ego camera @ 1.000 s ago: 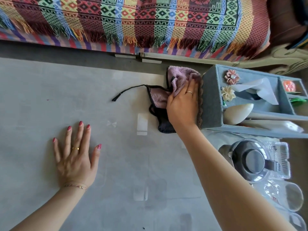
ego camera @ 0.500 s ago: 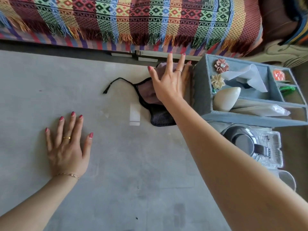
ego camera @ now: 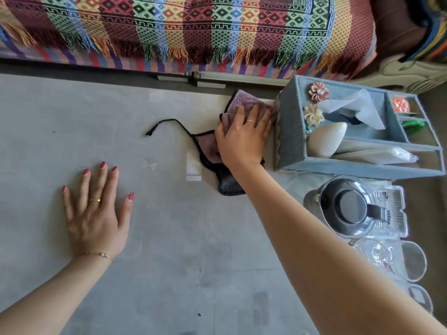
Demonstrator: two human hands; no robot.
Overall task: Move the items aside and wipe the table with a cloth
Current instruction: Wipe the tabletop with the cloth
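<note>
The right hand [ego camera: 243, 139] presses the purple cloth [ego camera: 242, 102] flat under straight fingers at the table's [ego camera: 169, 238] far edge, just beside the blue organiser [ego camera: 290, 131], so unwiped surface lies leftward toward the flat, empty left hand [ego camera: 96, 213].

My left hand [ego camera: 95, 213] lay flat at about eight o'clock, fingers straight and spread, pointing toward twelve. My right arm stretched from five o'clock up toward one, and my right hand [ego camera: 243, 139] pressed palm down, fingers straight and together.
</note>
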